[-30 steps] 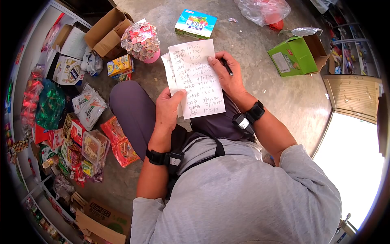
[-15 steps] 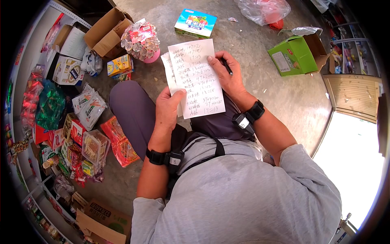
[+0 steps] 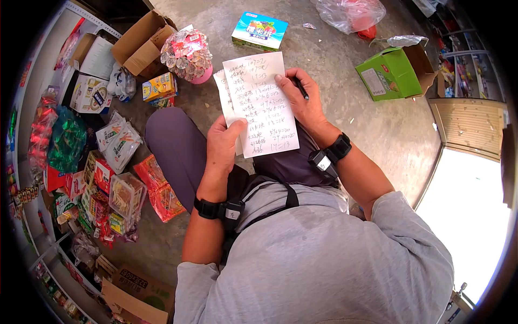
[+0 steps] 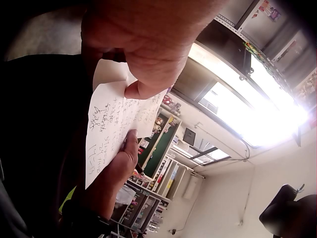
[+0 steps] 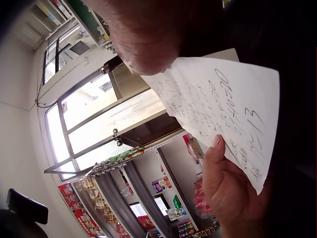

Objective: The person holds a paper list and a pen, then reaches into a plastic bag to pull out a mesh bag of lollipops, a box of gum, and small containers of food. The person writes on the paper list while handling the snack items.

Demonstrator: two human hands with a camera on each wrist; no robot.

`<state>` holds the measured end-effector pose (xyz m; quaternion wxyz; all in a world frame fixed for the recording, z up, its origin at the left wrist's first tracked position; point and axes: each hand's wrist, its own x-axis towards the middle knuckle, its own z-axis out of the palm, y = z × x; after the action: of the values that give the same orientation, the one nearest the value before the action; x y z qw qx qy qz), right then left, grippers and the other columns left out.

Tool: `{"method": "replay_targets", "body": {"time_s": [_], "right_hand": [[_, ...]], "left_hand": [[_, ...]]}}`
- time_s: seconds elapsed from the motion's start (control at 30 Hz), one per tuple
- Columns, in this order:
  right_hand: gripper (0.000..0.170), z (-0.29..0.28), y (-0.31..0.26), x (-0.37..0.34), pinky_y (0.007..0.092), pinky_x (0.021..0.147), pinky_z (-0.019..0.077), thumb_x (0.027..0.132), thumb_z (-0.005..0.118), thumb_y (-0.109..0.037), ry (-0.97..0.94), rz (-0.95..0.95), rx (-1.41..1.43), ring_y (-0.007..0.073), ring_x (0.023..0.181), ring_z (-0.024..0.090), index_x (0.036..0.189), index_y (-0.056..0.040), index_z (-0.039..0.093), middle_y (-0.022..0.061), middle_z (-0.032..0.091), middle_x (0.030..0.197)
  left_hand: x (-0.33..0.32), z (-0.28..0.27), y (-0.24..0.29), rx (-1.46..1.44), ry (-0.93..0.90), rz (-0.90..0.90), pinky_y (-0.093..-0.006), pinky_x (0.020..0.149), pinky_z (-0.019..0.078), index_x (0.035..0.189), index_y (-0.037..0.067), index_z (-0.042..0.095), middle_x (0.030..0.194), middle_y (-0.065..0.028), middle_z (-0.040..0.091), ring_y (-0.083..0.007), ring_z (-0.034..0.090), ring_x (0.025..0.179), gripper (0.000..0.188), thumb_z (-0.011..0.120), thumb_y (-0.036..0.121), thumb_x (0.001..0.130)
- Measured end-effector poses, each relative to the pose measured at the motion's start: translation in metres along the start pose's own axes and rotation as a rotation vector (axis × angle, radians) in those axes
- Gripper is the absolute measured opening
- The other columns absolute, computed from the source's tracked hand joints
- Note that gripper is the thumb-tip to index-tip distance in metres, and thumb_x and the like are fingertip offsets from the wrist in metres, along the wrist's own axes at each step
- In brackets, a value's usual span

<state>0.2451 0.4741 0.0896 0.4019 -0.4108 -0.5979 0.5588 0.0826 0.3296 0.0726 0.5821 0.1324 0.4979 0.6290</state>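
Note:
Two overlapping white paper sheets with handwritten lines and sums are held up over the person's lap. The left hand pinches their lower left edge, thumb on top. At the upper right edge the right hand grips the paper under its thumb, with a black pen held among its fingers. From the left wrist, the written side of the paper shows between both thumbs. In the right wrist view the left thumb presses on the sheet's edge.
A blue-topped box and an open green carton sit on the floor ahead. To the left are a pink-based tub of round wrapped pieces, a brown carton, a red packet and piled snack packs beside shelves.

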Motion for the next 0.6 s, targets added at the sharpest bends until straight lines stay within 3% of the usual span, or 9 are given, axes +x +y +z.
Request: {"method": "replay_targets", "body": {"time_s": [0.6], "right_hand": [[0.016,0.0007,-0.0037,-0.0007,0.0214,0.063,0.0432,0.099,0.068,-0.017,-0.003,0.021,0.002,0.0024,0.072,0.051,0.098,-0.0015,0.065,-0.0037,0.061,0.079]], "left_hand": [[0.0009,-0.0025,-0.0006,0.017,0.001,-0.015,-0.0298,0.083,0.0553,0.121,-0.004,0.065,0.109,-0.0105,0.072,-0.0165,0.07,0.091,0.03,0.066,0.008,0.093]]}}
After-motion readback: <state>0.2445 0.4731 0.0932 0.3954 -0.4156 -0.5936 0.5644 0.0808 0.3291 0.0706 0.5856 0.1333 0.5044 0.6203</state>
